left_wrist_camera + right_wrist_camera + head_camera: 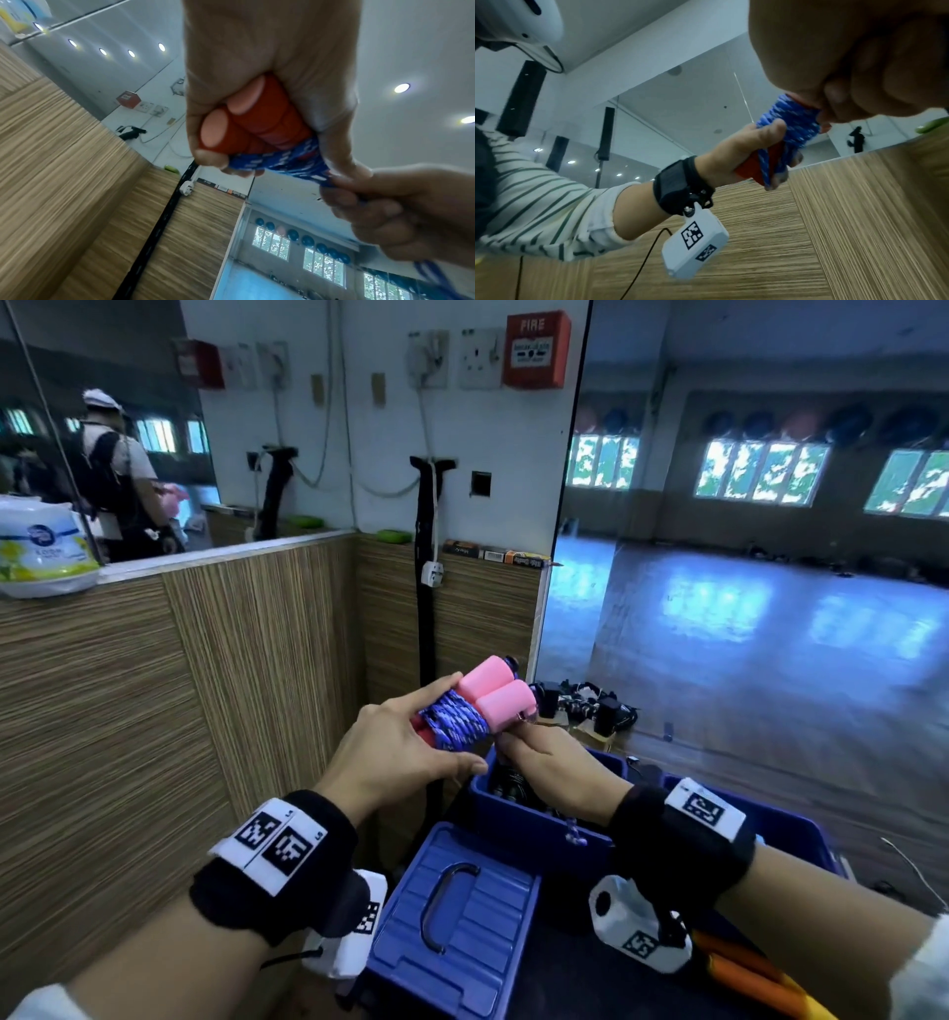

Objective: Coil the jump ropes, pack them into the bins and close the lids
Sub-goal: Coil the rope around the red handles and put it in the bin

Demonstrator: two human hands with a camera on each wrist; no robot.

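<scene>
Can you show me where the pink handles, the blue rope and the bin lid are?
Pink handles [497,695], head view, on the nearer handle's side.
Blue rope [454,720], head view, on the wound coils.
Bin lid [477,932], head view, on its ribbed top.

My left hand [405,747] raised at chest height, palm turned inward, fingers and thumb curled round bundle, thumb [770,130] lying along its side, fingertips [213,160] pressing from beneath. My right hand [554,773] just beside left, knuckles up, fingers [359,205] bunched in tight pinch right under left hand, touching it. Both forearms reach forward, converging; black bands on both wrists. Striped sleeve [539,203] pushed up left forearm.
</scene>
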